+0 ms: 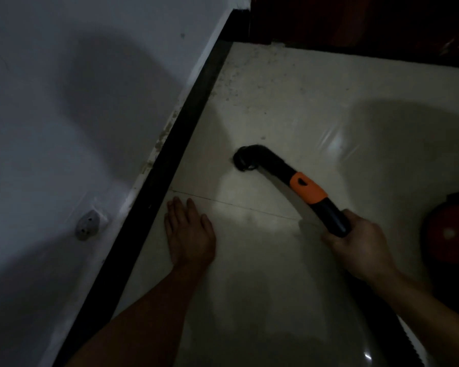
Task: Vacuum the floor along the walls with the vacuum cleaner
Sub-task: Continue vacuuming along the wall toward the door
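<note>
left grip lay released on pale tile floor; right grip clasped black orange-collared vacuum wand; corner grit looked unvacuumed

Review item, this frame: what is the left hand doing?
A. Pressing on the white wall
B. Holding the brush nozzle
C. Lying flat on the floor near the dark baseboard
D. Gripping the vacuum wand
C: the left hand lies with fingers straight on the floor beside the baseboard, while only the right hand grips the vacuum wand.
</note>
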Available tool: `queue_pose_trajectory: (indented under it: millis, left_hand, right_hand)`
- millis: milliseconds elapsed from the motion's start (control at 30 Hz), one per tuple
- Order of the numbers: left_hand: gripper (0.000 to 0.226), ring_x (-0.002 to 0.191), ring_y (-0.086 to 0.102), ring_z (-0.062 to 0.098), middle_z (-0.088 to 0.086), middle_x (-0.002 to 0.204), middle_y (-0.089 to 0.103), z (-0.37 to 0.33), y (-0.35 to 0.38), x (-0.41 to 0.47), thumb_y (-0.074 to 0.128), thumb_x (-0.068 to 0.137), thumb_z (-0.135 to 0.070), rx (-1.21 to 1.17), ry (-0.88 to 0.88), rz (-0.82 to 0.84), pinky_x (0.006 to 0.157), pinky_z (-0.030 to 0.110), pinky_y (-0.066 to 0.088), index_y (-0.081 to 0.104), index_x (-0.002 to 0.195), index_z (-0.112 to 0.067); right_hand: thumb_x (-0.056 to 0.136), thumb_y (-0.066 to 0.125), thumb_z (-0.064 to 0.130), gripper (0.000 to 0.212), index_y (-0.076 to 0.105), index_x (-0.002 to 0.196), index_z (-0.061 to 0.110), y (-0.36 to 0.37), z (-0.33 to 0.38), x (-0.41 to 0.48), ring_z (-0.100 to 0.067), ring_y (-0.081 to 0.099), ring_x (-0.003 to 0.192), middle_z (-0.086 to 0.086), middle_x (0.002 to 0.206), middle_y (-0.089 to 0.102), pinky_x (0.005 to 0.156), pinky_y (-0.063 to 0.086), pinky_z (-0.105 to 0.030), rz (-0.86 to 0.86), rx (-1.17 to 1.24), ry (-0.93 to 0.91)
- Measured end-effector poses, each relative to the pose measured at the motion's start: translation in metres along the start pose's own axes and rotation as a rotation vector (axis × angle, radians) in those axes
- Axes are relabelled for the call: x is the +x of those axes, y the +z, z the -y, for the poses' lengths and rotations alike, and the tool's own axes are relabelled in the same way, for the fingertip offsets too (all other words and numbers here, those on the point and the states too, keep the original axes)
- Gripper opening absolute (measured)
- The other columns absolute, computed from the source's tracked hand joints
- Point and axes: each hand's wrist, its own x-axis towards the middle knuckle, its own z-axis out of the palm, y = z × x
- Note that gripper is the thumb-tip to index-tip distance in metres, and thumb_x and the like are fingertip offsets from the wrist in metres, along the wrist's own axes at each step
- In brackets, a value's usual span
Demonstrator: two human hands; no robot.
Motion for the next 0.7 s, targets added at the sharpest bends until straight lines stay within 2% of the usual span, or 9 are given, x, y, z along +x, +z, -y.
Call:
queue_pose_trajectory:
  millis: [67,133,200,267,367,433,567,633,700]
  left_hand:
    - [0.057,0.141,0.025,0.039,0.027,0.151,0.028,-0.001,-0.004,0.000,0.032,0.093,-0.029,0.015,-0.009,0.057,0.116,0.046,0.017,0.039,0.141,0.001]
    - [0.056,0.142,0.020,0.041,0.029,0.153,0.021,-0.002,-0.013,0.008,0.034,0.098,-0.029,0.077,0.005,0.192,0.116,0.045,0.015,0.031,0.145,0.002]
    - [0.060,0.142,0.017,0.042,0.027,0.154,0.016,-0.002,-0.028,0.024,0.038,0.098,-0.030,0.178,0.019,0.447,0.116,0.045,0.018,0.023,0.146,0.003]
    - [0.061,0.140,0.023,0.039,0.025,0.154,0.019,-0.007,-0.053,0.043,0.041,0.099,-0.033,0.181,-0.001,0.719,0.114,0.040,0.026,0.023,0.145,0.004]
    - [0.066,0.143,0.023,0.030,0.016,0.158,0.016,-0.026,-0.085,0.069,0.041,0.100,-0.041,0.135,0.017,0.903,0.111,0.031,0.025,0.019,0.150,-0.003]
    - [0.065,0.142,0.026,0.030,0.015,0.157,0.020,-0.035,-0.095,0.081,0.042,0.100,-0.041,0.107,0.083,0.822,0.110,0.031,0.025,0.021,0.150,-0.004]
    - [0.049,0.124,0.045,0.035,0.020,0.138,0.042,-0.042,-0.084,0.078,0.045,0.099,-0.034,-0.048,0.118,0.550,0.097,0.036,0.038,0.039,0.137,-0.005]
    - [0.042,0.122,0.044,0.035,0.020,0.134,0.040,-0.039,-0.062,0.069,0.043,0.098,-0.033,-0.033,0.139,0.513,0.096,0.039,0.038,0.043,0.130,-0.006]
    - [0.042,0.131,0.034,0.035,0.022,0.142,0.033,-0.040,-0.039,0.076,0.041,0.097,-0.033,-0.024,0.119,0.463,0.101,0.041,0.035,0.043,0.128,-0.005]
  right_hand:
    - [0.074,0.075,0.025,0.021,0.058,0.085,0.028,0.004,-0.007,-0.016,-0.019,0.061,0.063,0.005,0.067,0.062,0.050,0.037,-0.029,0.038,0.014,-0.014]
    - [0.076,0.075,0.026,0.019,0.056,0.082,0.028,0.003,-0.015,-0.025,-0.015,0.060,0.061,0.007,0.067,0.062,0.049,0.036,-0.028,0.026,0.039,0.020]
    - [0.077,0.073,0.027,0.016,0.059,0.083,0.022,-0.006,-0.025,-0.024,-0.022,0.061,0.065,0.000,0.070,0.064,0.053,0.041,-0.030,-0.024,0.068,0.118]
    - [0.080,0.071,0.026,0.020,0.063,0.093,0.014,-0.020,-0.032,-0.015,-0.033,0.063,0.075,-0.011,0.078,0.065,0.062,0.048,-0.035,-0.087,0.105,0.239]
    - [0.084,0.068,0.020,0.026,0.063,0.105,0.004,-0.035,-0.036,0.018,-0.040,0.064,0.086,-0.022,0.090,0.065,0.070,0.050,-0.039,-0.170,0.158,0.296]
    - [0.085,0.069,0.020,0.029,0.064,0.107,0.001,-0.037,-0.031,0.045,-0.040,0.065,0.089,-0.025,0.096,0.066,0.071,0.048,-0.038,-0.200,0.139,0.296]
    - [0.082,0.071,0.023,0.029,0.068,0.104,0.004,-0.027,-0.011,0.089,-0.032,0.063,0.079,-0.020,0.093,0.068,0.068,0.047,-0.034,-0.217,0.230,0.320]
    - [0.081,0.070,0.024,0.029,0.068,0.101,0.003,-0.017,-0.005,0.100,-0.029,0.062,0.073,-0.013,0.083,0.066,0.064,0.048,-0.033,-0.210,0.279,0.332]
    - [0.081,0.070,0.025,0.027,0.067,0.099,0.005,-0.007,0.004,0.108,-0.028,0.061,0.069,-0.007,0.077,0.063,0.061,0.047,-0.030,-0.198,0.263,0.300]
